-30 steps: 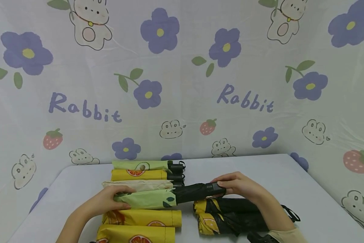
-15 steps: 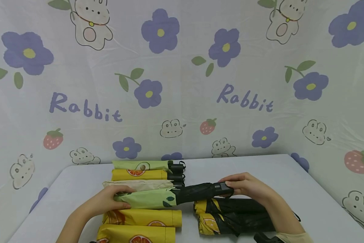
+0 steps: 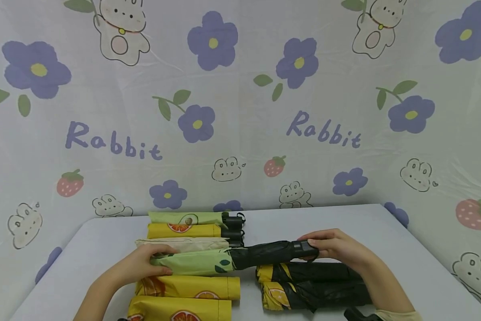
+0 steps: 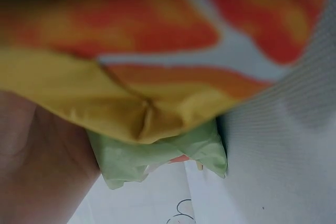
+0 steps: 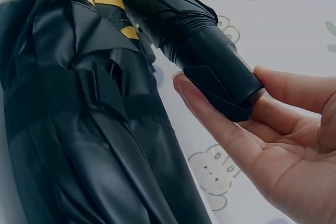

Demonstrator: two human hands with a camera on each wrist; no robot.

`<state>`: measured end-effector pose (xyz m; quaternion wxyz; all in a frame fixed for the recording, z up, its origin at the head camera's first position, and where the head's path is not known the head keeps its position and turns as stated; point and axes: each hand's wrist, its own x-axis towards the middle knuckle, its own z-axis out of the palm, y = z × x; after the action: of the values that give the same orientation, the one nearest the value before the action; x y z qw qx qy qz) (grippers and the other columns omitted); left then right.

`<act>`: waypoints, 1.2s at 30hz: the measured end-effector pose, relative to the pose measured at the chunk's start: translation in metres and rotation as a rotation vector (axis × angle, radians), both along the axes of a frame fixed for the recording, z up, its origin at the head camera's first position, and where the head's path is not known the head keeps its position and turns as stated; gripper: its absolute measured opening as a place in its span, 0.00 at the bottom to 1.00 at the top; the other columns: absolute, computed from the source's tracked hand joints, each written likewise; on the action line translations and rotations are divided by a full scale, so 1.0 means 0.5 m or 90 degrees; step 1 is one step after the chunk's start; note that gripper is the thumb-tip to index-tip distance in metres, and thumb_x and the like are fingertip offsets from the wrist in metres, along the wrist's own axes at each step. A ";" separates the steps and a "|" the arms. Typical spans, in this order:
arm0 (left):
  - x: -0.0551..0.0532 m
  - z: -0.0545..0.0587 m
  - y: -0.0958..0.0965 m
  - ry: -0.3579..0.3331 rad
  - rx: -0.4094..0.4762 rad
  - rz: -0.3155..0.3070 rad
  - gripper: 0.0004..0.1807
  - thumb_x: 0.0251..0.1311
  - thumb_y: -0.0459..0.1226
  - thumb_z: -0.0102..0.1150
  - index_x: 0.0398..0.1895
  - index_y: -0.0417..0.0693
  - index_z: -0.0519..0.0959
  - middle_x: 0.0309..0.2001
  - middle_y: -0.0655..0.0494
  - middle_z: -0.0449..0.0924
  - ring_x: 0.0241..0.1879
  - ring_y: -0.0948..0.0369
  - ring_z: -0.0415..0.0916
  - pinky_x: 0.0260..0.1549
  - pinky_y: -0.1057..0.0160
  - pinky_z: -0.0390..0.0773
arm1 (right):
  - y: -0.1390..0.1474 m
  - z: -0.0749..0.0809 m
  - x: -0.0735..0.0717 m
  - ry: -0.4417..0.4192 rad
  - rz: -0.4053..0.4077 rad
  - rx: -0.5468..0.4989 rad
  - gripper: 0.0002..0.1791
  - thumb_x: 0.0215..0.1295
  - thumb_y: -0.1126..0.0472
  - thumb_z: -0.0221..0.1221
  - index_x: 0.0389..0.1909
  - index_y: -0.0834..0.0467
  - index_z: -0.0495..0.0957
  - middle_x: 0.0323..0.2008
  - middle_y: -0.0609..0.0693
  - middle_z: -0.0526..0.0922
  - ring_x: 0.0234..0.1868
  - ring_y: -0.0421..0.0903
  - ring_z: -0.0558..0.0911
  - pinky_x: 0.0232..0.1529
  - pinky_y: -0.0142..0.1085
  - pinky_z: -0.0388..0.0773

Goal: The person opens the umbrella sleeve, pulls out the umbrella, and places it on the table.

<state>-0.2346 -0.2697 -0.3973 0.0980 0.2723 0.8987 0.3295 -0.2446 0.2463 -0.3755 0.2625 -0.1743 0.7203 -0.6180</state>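
Backdrop is a pale sheet (image 3: 248,133) printed with purple flowers, rabbits, strawberries and "Rabbit" lettering; it also covers the table (image 3: 405,249).

Left hand (image 3: 144,263) grips the pale green sleeve (image 3: 192,263) near its closed end, fingers curled over it. In the left wrist view the sleeve (image 4: 157,156) shows under an out-of-focus yellow and orange cloth, beside the palm.

Right hand (image 3: 337,247) pinches the handle end (image 3: 304,249) of the black folded umbrella (image 3: 264,253). In the right wrist view the fingertips (image 5: 210,108) and thumb clamp the handle (image 5: 220,74) from both sides.

Change over the last second: the right hand has moved right, and the handle end with it, so more black canopy shows between sleeve mouth and handle. The left hand has not shifted. Judgement: the umbrella is being drawn out of the sleeve, roughly halfway, with part of it still inside.

Around them:
- 3 sleeved umbrellas (image 3: 184,232) in a row behind, green, yellow, cream, black handles to the right.
- 2 yellow orange-print sleeves (image 3: 188,287) in front of the left hand.
- 1 loose black and yellow umbrella (image 3: 304,285) under the right forearm; another sleeveless 1 may lie beside it, cannot tell.
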 end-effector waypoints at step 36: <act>-0.004 0.006 -0.004 0.008 0.001 -0.008 0.25 0.59 0.49 0.65 0.58 0.50 0.79 0.55 0.51 0.82 0.55 0.51 0.78 0.52 0.62 0.78 | 0.121 -0.002 0.004 0.003 0.011 -0.017 0.22 0.77 0.62 0.45 0.65 0.68 0.69 0.54 0.44 0.82 0.53 0.45 0.84 0.54 0.34 0.79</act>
<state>-0.2364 -0.2716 -0.3941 0.0938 0.2798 0.8975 0.3277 -0.2424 0.3066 -0.3767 0.2639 -0.1853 0.7108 -0.6251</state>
